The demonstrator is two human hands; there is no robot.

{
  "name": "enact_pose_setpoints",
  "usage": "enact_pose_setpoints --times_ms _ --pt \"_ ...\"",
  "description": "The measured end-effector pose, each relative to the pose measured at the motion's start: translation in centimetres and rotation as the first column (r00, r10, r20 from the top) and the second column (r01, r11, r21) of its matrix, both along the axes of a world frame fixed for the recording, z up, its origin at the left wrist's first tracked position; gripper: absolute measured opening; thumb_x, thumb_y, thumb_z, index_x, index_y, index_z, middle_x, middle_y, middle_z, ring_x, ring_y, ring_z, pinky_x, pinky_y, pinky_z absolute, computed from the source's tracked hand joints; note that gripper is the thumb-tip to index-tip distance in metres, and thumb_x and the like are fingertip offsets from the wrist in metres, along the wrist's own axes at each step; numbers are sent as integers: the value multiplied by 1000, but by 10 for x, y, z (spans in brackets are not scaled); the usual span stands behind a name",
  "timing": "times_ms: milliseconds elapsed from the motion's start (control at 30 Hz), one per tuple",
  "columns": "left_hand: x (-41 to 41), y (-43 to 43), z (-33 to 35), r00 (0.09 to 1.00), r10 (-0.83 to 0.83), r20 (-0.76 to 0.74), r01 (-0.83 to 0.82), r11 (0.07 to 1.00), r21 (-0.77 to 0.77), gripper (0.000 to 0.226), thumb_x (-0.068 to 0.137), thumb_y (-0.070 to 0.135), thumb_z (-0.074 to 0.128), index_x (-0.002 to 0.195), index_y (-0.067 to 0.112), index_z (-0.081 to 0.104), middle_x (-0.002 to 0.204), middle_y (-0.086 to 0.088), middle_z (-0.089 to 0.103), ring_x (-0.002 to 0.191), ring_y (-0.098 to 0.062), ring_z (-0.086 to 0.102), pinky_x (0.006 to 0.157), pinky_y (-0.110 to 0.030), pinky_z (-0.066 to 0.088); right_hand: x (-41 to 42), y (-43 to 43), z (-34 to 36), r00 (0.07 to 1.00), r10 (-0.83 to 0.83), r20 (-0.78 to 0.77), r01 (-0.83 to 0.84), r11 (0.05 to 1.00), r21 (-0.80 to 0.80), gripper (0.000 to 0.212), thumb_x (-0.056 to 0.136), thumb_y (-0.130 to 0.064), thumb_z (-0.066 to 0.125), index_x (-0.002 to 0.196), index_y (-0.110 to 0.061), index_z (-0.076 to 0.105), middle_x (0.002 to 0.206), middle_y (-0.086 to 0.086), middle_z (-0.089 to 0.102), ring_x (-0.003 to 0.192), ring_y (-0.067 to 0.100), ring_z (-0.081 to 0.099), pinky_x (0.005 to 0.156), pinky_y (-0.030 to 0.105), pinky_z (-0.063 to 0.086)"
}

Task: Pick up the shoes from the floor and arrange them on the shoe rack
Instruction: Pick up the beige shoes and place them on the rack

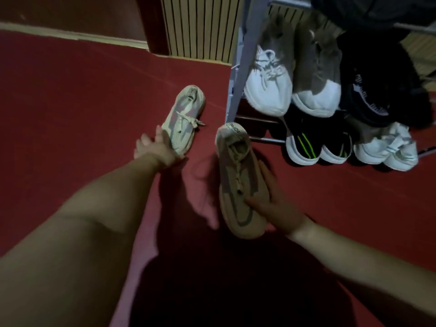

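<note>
Two beige knit sneakers are off the rack. One beige sneaker [182, 119] lies on the red floor left of the rack, and my left hand [157, 147] grips its near end. The other beige sneaker [240, 182] is held above the floor, my right hand [271, 201] wrapped around its right side. The metal shoe rack [236, 74] stands at the upper right. Its upper shelf carries a grey-and-white pair [292, 74] and a dark shoe [368, 90]. Its lower row has a black pair with green stripes [316, 147] and a white pair [387, 149].
A ribbed beige panel [200, 27] and a dark red wall with a pale skirting strip [70, 34] close off the back. Dark clothing or a bag [377, 10] sits on top of the rack. Red floor [70, 102] stretches to the left.
</note>
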State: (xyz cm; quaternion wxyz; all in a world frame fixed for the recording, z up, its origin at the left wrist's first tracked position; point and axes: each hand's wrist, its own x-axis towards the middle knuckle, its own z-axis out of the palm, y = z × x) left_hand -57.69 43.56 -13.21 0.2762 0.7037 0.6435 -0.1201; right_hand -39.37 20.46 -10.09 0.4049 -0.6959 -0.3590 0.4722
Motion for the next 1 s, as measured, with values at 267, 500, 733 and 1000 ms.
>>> enact_pose_setpoints --times_ms 267,500,733,1000 --pt "25 30 -33 987 -149 63 140 982 128 105 76 49 67 150 35 -6 156 -17 8 137 -37 23 111 -43 24 -22 2 -38 988 -151 15 152 982 -110 73 88 -5 61 148 -20 23 131 -7 52 103 -11 52 77 -2 42" --pt "2 -10 -32 989 -139 40 135 986 98 114 69 56 68 147 36 -13 143 -17 23 125 -35 34 105 -43 30 -23 2 -60 985 -148 86 155 984 -83 70 89 -3 63 147 -7 25 135 4 53 111 1 59 92 12 47" --pt "-31 -97 -31 984 -176 34 175 984 17 124 67 57 73 146 36 -20 147 -19 16 129 -37 29 107 -43 29 -14 -8 -74 959 -140 247 162 984 -72 89 72 -31 67 149 -10 25 144 4 42 129 20 45 108 29 36" --pt "-39 -105 -24 991 -101 83 110 989 -102 136 61 57 79 142 36 -28 155 -17 9 140 -37 16 113 -45 20 -52 -12 -73 755 -46 654 269 932 -245 101 71 -67 57 151 -25 12 142 26 36 127 43 40 104 48 35"
